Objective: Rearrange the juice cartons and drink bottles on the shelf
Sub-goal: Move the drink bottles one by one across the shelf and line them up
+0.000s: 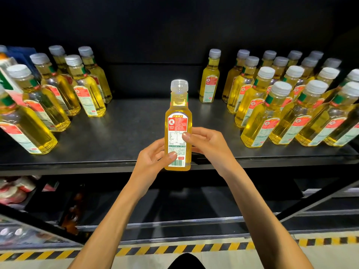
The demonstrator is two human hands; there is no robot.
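— Yellow bottle [178,133]: where do we have it?
— Between both hands, at the shelf [126,133] front edge, in the gap between the left rows [58,98] and right rows [272,121].
— Which way does it point?
— Long axis upright, cap up, label facing us. Our left grip [153,158] pinches low; our right grip [206,144] wraps higher. Neither is nearer.

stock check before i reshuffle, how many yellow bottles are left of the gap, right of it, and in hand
yellow bottles left of the gap: 6
yellow bottles right of the gap: 16 with caps in view
yellow bottle held by left hand and right hand: 1
total: 23; the frame edges may cut off more
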